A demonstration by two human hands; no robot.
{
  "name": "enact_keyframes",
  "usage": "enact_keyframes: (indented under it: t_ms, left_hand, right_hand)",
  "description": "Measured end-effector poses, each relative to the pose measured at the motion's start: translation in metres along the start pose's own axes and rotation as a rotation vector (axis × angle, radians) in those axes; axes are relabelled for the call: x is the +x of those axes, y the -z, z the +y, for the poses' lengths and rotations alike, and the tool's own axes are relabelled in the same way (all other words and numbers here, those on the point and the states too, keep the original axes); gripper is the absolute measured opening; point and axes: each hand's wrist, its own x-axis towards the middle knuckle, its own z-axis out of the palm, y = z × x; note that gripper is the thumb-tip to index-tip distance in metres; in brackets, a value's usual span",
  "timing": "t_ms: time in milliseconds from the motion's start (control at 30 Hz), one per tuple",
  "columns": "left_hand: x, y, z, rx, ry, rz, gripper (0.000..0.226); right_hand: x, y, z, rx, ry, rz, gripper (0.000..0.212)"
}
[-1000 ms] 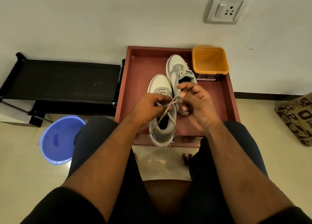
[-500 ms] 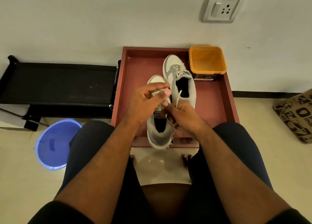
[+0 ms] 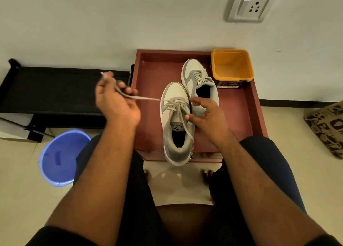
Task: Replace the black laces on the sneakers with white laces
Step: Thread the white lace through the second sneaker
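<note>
Two grey and white sneakers lie in a dark red tray [image 3: 241,116]. The near sneaker [image 3: 176,130] has a pale lace [image 3: 146,98] threaded through its eyelets. My left hand [image 3: 117,101] is out to the left of the shoe, shut on one end of that lace and holding it taut. My right hand [image 3: 207,117] rests against the right side of the near sneaker, its fingers curled near the other lace end by the tongue. The far sneaker [image 3: 200,82] is laced and lies behind it.
An orange tub [image 3: 232,67] stands at the tray's back right corner. A black low rack [image 3: 55,90] is to the left, a blue bucket [image 3: 61,156] on the floor below it. A patterned box [image 3: 328,127] sits at the right. My knees frame the tray's front.
My left hand has swung out to the left, drawing one lace end tight across the shoe. My right hand has let go of the crossing and moved to the shoe's right side.
</note>
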Motion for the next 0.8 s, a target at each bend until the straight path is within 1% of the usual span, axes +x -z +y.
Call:
enact_keyframes:
  t_ms: [33,67,100,133,200,233,300,367,433,500,567,667,800]
  left_hand:
    - [0.01,0.003,0.008,0.051,-0.106,0.041,0.008]
    - [0.014,0.004,0.011,0.156,-0.206,0.027,0.008]
    - [0.013,0.002,0.008,0.306,-0.275,-0.03,0.006]
    - [0.009,0.0,0.0,0.48,-0.3,-0.119,0.004]
    - [0.004,-0.001,-0.028,0.856,-0.273,-0.337,0.006]
    - [0.003,0.0,-0.043,1.0,-0.248,-0.448,0.008]
    - [0.005,0.003,-0.067,1.17,-0.247,-0.607,0.015]
    - [0.009,0.004,-0.08,1.279,-0.269,-0.657,0.018]
    - [0.014,0.005,-0.087,1.32,-0.234,-0.653,0.023]
    - [0.015,0.008,-0.092,1.332,-0.174,-0.63,0.029]
    - [0.016,0.011,-0.095,1.397,-0.174,-0.641,0.023]
    - [0.013,0.013,-0.095,1.473,-0.177,-0.685,0.015]
    - [0.012,0.017,-0.096,1.537,-0.182,-0.661,0.013]
  right_hand:
    - [0.001,0.001,-0.001,-0.075,-0.009,0.049,0.037]
    - [0.005,-0.001,0.001,-0.133,-0.022,0.064,0.031]
    - [0.008,-0.005,0.001,-0.173,-0.02,0.048,0.028]
    - [0.012,-0.012,0.0,-0.224,-0.003,0.025,0.025]
    - [0.021,-0.027,-0.002,-0.386,0.049,-0.015,0.017]
    - [0.026,-0.033,-0.003,-0.463,0.052,-0.026,0.017]
    - [0.034,-0.04,-0.001,-0.561,0.033,-0.018,0.019]
    - [0.039,-0.042,0.003,-0.611,0.016,0.011,0.023]
    - [0.04,-0.043,0.006,-0.593,0.007,0.066,0.024]
    - [0.039,-0.044,0.011,-0.453,-0.024,0.122,0.023]
    - [0.035,-0.046,0.016,-0.298,-0.047,0.15,0.022]
    - [0.029,-0.047,0.02,-0.182,-0.083,0.155,0.021]
    - [0.027,-0.046,0.02,-0.029,-0.175,0.15,0.019]
